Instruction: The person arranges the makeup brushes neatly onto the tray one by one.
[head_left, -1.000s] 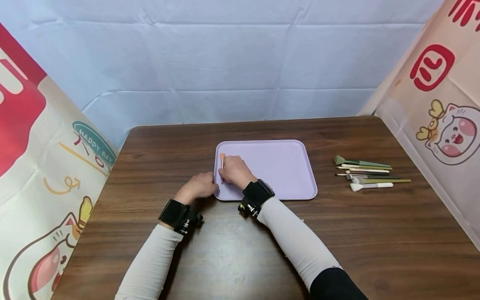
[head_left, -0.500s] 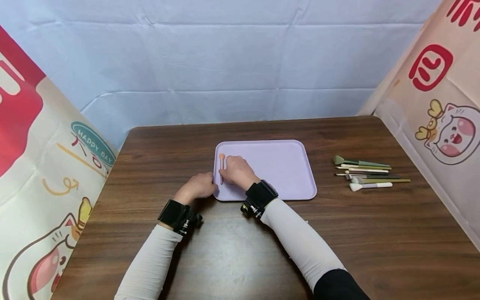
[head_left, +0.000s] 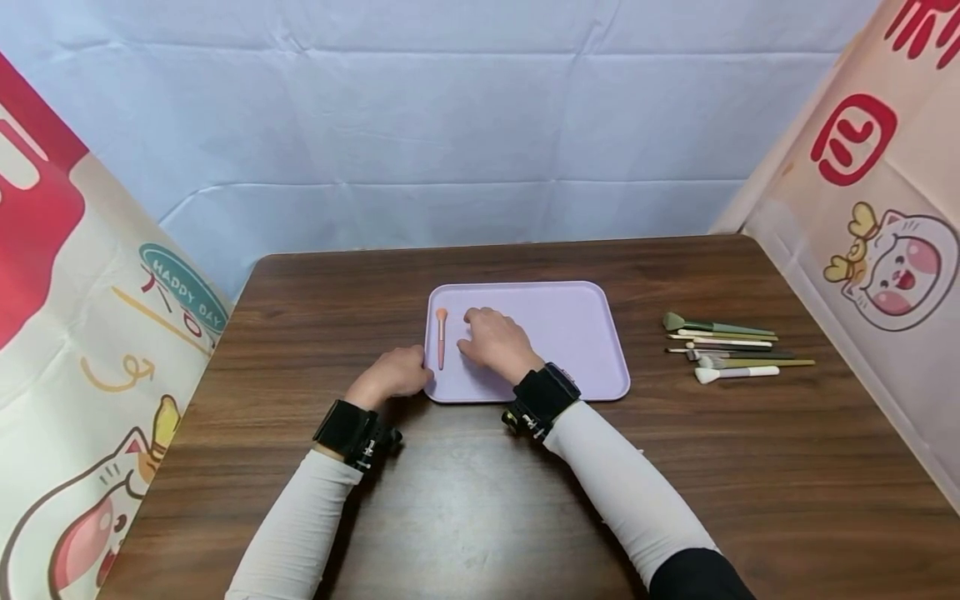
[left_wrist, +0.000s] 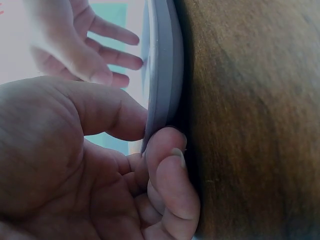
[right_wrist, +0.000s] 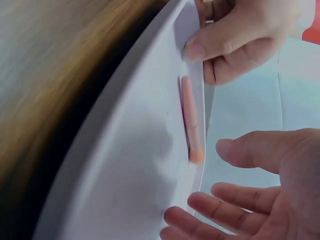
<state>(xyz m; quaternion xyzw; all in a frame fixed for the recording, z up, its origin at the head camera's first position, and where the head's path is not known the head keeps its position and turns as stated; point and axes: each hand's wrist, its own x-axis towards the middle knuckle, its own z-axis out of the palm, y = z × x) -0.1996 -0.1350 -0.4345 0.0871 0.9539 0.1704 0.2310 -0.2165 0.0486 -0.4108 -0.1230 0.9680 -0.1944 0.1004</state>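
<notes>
A pink makeup brush (head_left: 441, 340) with an orange head lies lengthwise near the left side of a lilac tray (head_left: 555, 333). My left hand (head_left: 393, 372) holds the tray's left front corner; in the left wrist view its thumb sits on the tray rim (left_wrist: 162, 65) and curled fingers are beneath. Over the tray, right of the brush, is my right hand (head_left: 498, 343). Its fingers are spread and hold nothing in the right wrist view, apart from the brush (right_wrist: 190, 120).
Several makeup brushes lie side by side at the right of the wooden table (head_left: 600, 483), among them a green brush (head_left: 720, 327) and a white brush (head_left: 737, 374). A pale blue cloth (head_left: 450, 125) hangs behind the table, with printed cloths at both sides.
My right hand has let go of the pink makeup brush and moved right, its fingers opening. The brush stays on the tray. My left hand keeps its hold on the corner.
</notes>
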